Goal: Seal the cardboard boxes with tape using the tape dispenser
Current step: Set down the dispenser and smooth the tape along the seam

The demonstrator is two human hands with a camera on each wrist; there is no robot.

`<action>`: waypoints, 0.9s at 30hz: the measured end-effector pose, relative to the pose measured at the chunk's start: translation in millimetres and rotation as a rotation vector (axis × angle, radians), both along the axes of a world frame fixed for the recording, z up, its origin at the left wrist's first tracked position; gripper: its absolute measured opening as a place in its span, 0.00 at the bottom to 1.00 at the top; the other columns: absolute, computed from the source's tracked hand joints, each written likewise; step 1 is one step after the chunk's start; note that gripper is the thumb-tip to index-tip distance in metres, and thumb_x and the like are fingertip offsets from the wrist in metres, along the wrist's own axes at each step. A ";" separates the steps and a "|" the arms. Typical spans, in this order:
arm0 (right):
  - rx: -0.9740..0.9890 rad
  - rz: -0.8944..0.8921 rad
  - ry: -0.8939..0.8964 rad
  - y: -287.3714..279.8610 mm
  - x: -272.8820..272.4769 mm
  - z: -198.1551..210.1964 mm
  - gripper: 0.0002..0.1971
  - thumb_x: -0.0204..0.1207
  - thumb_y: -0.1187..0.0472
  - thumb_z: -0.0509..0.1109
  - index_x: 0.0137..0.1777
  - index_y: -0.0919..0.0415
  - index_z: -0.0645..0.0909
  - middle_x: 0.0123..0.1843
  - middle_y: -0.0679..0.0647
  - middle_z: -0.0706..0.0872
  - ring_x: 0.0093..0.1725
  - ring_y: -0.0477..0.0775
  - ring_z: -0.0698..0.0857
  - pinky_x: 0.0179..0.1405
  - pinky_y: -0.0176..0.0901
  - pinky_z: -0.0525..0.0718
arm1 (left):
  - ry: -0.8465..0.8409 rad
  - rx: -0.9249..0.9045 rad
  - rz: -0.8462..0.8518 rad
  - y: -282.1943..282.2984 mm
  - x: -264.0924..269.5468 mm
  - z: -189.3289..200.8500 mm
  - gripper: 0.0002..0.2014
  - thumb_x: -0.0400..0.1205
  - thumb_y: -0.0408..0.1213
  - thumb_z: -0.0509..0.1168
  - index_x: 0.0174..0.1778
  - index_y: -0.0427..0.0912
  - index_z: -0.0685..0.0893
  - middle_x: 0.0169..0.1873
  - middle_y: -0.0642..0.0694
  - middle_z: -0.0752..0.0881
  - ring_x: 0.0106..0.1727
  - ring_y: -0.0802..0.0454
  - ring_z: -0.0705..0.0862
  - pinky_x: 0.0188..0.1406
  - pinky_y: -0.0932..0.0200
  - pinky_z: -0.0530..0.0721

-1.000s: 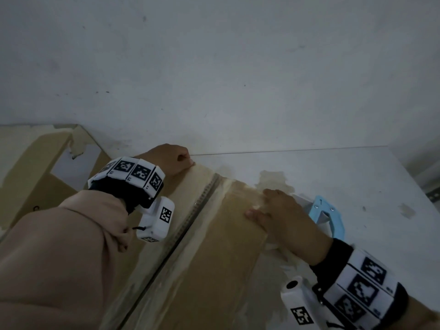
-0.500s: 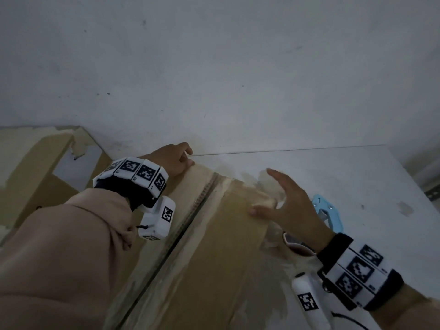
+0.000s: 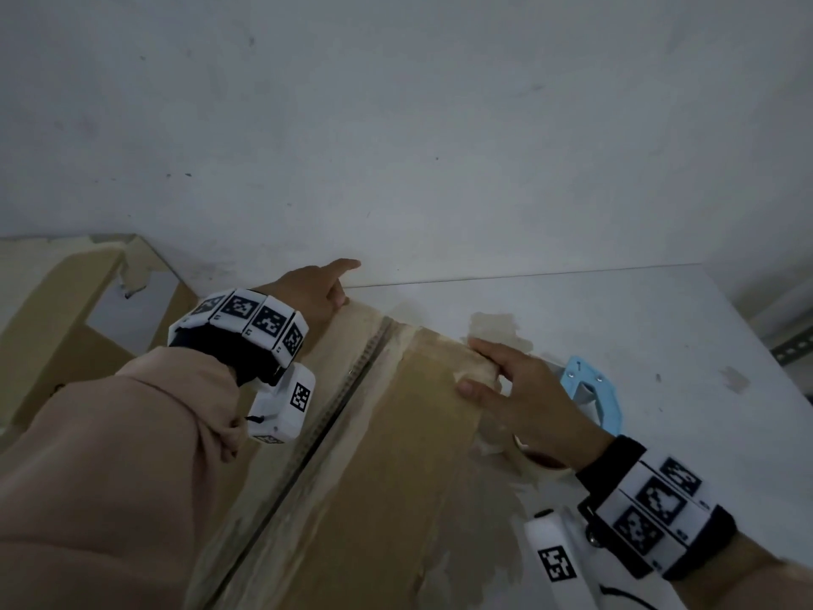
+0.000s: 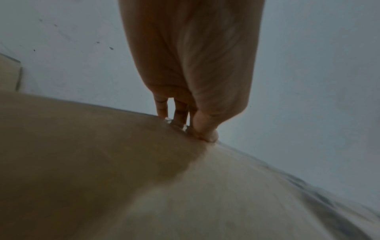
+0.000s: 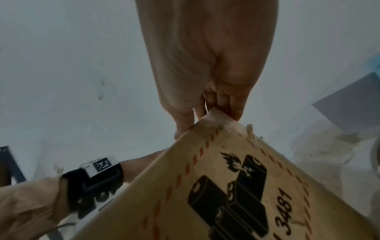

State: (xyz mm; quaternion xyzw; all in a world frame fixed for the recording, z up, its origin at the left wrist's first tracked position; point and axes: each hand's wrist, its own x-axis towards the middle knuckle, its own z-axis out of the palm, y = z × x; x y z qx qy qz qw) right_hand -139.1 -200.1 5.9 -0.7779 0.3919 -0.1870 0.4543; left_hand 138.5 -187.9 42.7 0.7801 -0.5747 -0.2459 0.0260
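A long cardboard box [image 3: 396, 477] lies on the white table [image 3: 638, 328], its top seam running towards me under glossy tape. My left hand [image 3: 316, 292] holds the far left corner, thumb on the top edge [image 4: 207, 134], fingers over the far side, index finger straight out. My right hand [image 3: 510, 380] grips the far right corner [image 5: 213, 116], thumb on top and fingers wrapped round the end. The box side [image 5: 246, 194] carries a black battery print. The blue tape dispenser [image 3: 594, 385] lies on the table just behind my right hand, untouched.
A second cardboard box [image 3: 57, 328] with a white label stands at the far left against the wall [image 3: 440, 125]. A metal bracket [image 3: 792, 345] shows at the right edge. Tape scraps and stains mark the table beside the box.
My right hand lifted open off the box end half a second ago and has come back down to grip the corner. My left index finger has straightened; the hand stays on its corner.
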 end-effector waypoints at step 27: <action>-0.402 0.395 0.331 -4.0 41.4 13.6 0.30 0.82 0.40 0.47 0.80 0.54 0.56 0.81 0.46 0.58 0.79 0.45 0.56 0.65 0.19 0.38 | -0.254 0.217 -0.037 2.4 -17.5 6.6 0.22 0.81 0.61 0.51 0.64 0.54 0.76 0.61 0.46 0.79 0.70 0.44 0.71 0.73 0.28 0.54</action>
